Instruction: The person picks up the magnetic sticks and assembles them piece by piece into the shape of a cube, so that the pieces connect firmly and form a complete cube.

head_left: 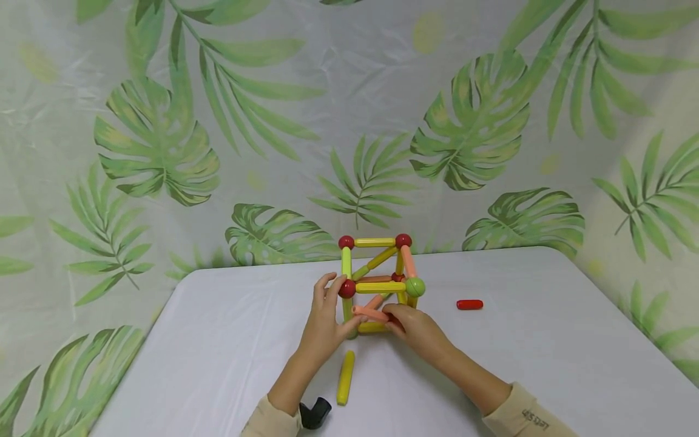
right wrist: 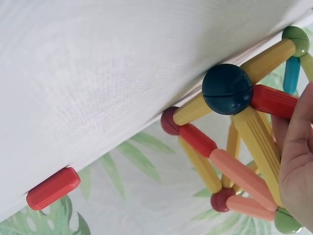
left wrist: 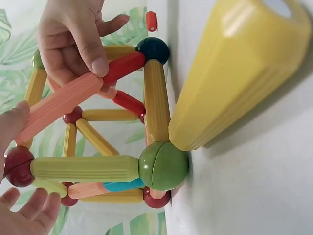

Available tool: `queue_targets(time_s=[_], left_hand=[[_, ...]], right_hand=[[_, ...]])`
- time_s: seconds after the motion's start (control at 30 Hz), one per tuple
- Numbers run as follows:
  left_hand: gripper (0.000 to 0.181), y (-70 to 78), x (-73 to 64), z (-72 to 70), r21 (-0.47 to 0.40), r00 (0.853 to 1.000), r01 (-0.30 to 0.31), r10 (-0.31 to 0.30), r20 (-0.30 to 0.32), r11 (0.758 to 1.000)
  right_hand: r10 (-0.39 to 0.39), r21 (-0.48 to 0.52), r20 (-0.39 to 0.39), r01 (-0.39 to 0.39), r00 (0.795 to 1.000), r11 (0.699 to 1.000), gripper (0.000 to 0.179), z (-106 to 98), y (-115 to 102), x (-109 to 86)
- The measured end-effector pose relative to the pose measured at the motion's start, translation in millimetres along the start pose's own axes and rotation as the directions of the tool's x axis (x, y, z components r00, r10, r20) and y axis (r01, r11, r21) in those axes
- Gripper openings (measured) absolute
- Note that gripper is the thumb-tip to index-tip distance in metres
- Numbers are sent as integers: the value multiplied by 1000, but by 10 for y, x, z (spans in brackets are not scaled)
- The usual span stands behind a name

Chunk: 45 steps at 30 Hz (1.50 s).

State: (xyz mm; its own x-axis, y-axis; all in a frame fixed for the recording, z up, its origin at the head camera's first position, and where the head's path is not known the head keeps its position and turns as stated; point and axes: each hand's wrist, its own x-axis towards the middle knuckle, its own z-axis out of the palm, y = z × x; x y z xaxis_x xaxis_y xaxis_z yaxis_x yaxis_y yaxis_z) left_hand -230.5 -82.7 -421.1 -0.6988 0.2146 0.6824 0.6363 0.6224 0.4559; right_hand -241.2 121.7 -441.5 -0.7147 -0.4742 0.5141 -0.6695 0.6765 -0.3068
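Observation:
A cube-like frame of magnetic rods and balls stands on the white table (head_left: 218, 346). My right hand (head_left: 423, 332) pinches a pink rod (left wrist: 58, 110) where it meets a short red rod (left wrist: 124, 67). That red rod touches the dark blue ball (right wrist: 227, 89) at a lower corner. Together the two rods slant across the front face toward the red ball (head_left: 346, 289) at the upper left corner. My left hand (head_left: 321, 321) is spread about that corner, fingers extended by the ball and thumb touching the pink rod's upper end. A green ball (left wrist: 164, 165) forms the lower left corner.
A loose yellow rod (head_left: 345, 377) lies in front of the frame. To the right of the frame lies a red rod (head_left: 469, 304). Near the left sleeve is a black curved object (head_left: 317, 414). Leaf-patterned cloth (head_left: 371, 109) hangs behind the table.

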Motion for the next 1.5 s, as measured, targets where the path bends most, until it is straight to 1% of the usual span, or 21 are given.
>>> queue_targets(time_s=[0.13,0.23,0.33,0.5,0.6,0.67,0.93,1.03,1.17,1.4,1.5], left_hand=[[70,-13,26,14,-59,998,49,-47,44,997],[67,-25,36,28,-68,997,66,-63,45,996],[65,-44,40,40,-53,998,55,-53,26,997],[63,-60,49,52,-41,999,33,-33,5,999],[61,-62,62,53,-37,1000,27,-27,-1,999],[61,-66,68,56,-35,1000,23,-23,0,999],[66,-85,60,54,-11,1000,14,-14,21,1000],[66,-97,65,49,-1,999,25,-25,30,1000],[65,-116,83,30,-7,999,39,-39,37,999],[60,-137,112,12,-40,999,39,-38,14,998],[54,-138,114,19,-62,998,64,-64,-10,996]], right_hand=[[30,-3,-22,-30,999,1000,17,20,-21,14],[51,10,-29,-51,998,999,18,30,-32,30],[59,18,-28,-59,998,998,21,44,-36,51],[41,42,-31,-40,999,998,22,47,-58,78],[23,23,-42,-22,999,999,20,60,-68,90],[24,10,-53,-24,998,1000,19,71,-68,94],[98,11,-78,-97,992,995,22,65,-91,74],[119,-8,-76,-120,990,993,22,53,-111,72],[137,-17,-71,-139,988,990,22,46,-128,78],[139,-35,-67,-141,988,989,22,41,-141,93],[162,-45,-46,-164,986,985,21,28,-151,95]])
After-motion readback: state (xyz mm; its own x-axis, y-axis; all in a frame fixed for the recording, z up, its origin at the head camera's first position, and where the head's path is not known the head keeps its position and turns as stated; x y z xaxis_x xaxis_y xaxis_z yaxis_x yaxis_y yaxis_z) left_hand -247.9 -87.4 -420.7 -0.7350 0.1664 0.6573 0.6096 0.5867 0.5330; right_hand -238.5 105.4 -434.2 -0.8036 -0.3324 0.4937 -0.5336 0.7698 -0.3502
